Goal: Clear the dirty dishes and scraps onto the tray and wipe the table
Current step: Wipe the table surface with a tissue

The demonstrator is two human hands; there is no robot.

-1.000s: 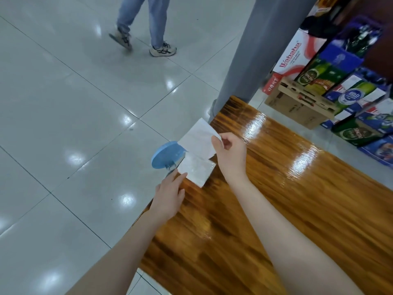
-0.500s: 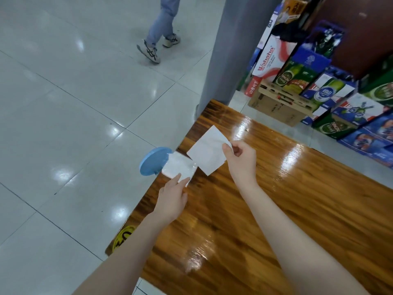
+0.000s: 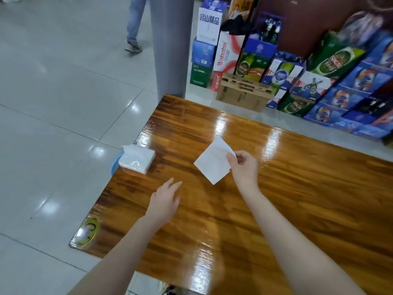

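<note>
Your glossy wooden table (image 3: 297,199) carries a tissue pack (image 3: 137,159) at its left edge. Your left hand (image 3: 164,202) hovers spread above the wood, holding nothing; your right hand (image 3: 244,168) pinches a white tissue (image 3: 212,162) above the tabletop.

My right hand (image 3: 244,169) pinches a white tissue (image 3: 213,163) above the glossy wooden surface (image 3: 297,199); my left hand (image 3: 164,202) hovers empty-palmed near the tissue pack (image 3: 137,159) at the edge.
</note>
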